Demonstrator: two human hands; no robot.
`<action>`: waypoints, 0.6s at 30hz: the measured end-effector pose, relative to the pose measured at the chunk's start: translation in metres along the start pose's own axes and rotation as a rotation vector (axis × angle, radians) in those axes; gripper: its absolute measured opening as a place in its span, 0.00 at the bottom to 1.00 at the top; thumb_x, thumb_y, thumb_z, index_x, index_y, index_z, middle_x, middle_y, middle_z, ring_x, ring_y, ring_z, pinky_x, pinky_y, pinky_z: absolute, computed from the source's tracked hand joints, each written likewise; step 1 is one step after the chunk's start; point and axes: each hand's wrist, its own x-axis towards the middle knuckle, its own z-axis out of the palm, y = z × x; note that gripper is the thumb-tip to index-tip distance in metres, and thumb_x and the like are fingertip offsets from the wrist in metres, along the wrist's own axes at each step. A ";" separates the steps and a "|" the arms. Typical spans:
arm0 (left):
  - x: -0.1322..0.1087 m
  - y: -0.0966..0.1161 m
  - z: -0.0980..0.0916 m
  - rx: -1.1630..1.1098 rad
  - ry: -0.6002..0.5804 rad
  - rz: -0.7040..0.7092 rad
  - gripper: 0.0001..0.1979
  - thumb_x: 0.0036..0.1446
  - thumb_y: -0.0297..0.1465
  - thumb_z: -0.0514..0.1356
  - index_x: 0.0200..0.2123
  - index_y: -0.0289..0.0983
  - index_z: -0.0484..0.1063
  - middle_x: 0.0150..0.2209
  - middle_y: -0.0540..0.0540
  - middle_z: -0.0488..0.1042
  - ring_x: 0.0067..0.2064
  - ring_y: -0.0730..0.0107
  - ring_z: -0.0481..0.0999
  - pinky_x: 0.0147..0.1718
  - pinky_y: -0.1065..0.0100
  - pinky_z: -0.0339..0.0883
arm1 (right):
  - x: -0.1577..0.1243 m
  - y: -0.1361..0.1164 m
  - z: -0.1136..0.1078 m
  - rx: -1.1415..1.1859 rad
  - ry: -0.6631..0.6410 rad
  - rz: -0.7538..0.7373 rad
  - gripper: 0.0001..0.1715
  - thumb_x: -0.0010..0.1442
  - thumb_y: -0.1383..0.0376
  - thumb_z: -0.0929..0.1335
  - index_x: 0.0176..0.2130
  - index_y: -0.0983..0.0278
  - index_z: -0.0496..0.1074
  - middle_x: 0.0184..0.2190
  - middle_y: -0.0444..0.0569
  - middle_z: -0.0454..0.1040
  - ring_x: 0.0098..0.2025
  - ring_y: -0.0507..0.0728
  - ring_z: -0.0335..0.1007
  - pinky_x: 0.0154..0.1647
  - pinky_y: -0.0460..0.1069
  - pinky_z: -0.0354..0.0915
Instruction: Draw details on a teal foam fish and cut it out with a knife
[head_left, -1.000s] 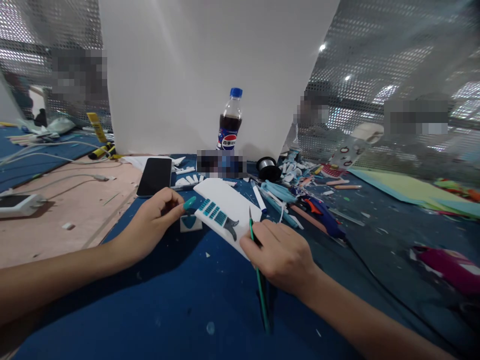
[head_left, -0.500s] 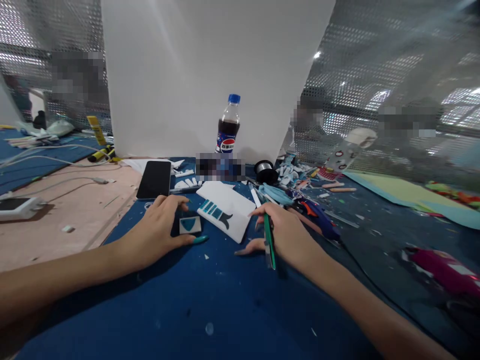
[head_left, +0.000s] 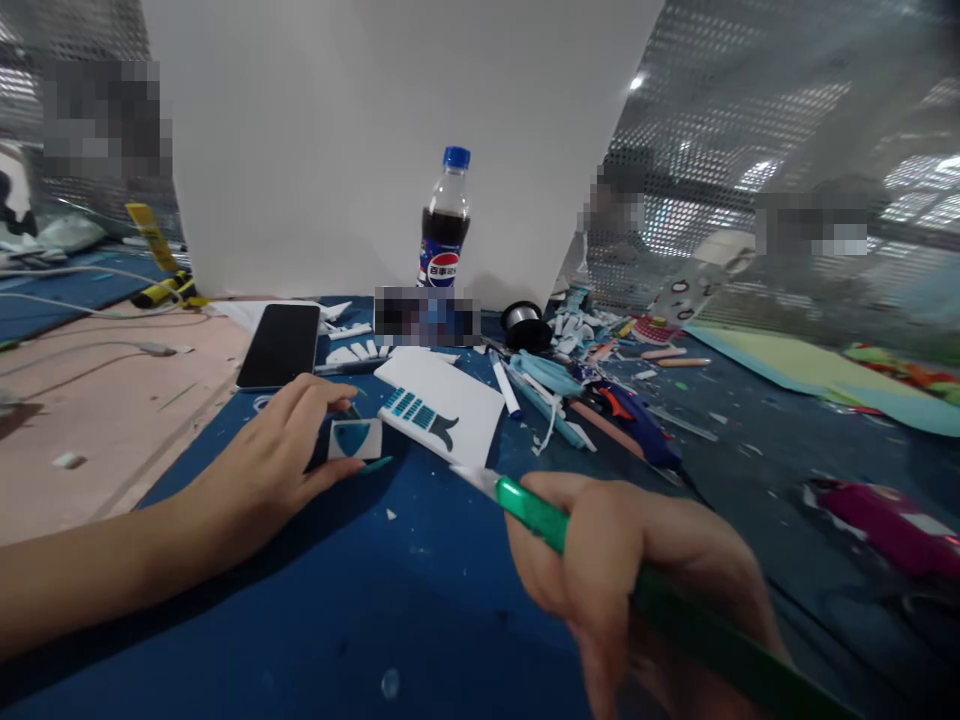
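On the dark blue tabletop, two bare hands at work. Left hand now pinches, between thumb and fingers, a small white rectangular piece with a teal shape on its face; half a second back, thumb and fingers stood wider around it. Whether it is lifted or only steadied, cannot tell.

Right hand has come up closer to the camera, fingers wrapped round a slim metallic-green craft knife, its pale blade pointing forward and leftward. A second ago this hand was at the right edge of the white card sheet bearing teal strips and a dark grey tail-like shape; that sheet now lies flat between the hands, held by neither. Blade tip overlaps its near corner in view; contact uncertain.

My reading: attention has passed from the sheet to the small piece, with the knife kept at the ready.

Beyond the left hand, a black-screened phone lies flat.
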 end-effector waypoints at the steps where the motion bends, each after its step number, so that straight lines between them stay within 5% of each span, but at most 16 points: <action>1: -0.001 0.000 0.000 0.004 -0.001 0.012 0.20 0.63 0.45 0.55 0.53 0.41 0.63 0.47 0.40 0.68 0.48 0.50 0.72 0.44 0.55 0.70 | 0.000 -0.001 0.000 -0.041 -0.027 -0.005 0.18 0.67 0.67 0.66 0.24 0.61 0.66 0.12 0.37 0.52 0.16 0.50 0.51 0.18 0.46 0.53; 10: -0.002 0.003 -0.006 -0.064 -0.101 0.213 0.23 0.68 0.46 0.51 0.61 0.43 0.57 0.50 0.42 0.71 0.51 0.56 0.74 0.47 0.58 0.73 | 0.013 -0.022 -0.024 0.664 -0.019 -0.033 0.30 0.61 0.40 0.63 0.29 0.61 0.74 0.18 0.43 0.59 0.22 0.52 0.57 0.24 0.47 0.60; 14: -0.005 0.002 -0.010 -0.128 -0.204 0.307 0.20 0.69 0.43 0.51 0.60 0.46 0.59 0.49 0.44 0.73 0.50 0.59 0.75 0.46 0.61 0.73 | 0.012 -0.025 -0.023 0.740 0.061 0.000 0.33 0.58 0.36 0.62 0.30 0.59 0.76 0.18 0.45 0.60 0.22 0.54 0.57 0.23 0.49 0.60; 18: -0.006 0.001 -0.011 -0.085 -0.129 0.352 0.18 0.68 0.42 0.53 0.59 0.46 0.62 0.48 0.45 0.74 0.48 0.60 0.76 0.46 0.63 0.73 | 0.012 -0.028 -0.018 0.692 0.127 0.030 0.29 0.57 0.37 0.64 0.27 0.56 0.76 0.15 0.45 0.58 0.20 0.55 0.57 0.21 0.50 0.60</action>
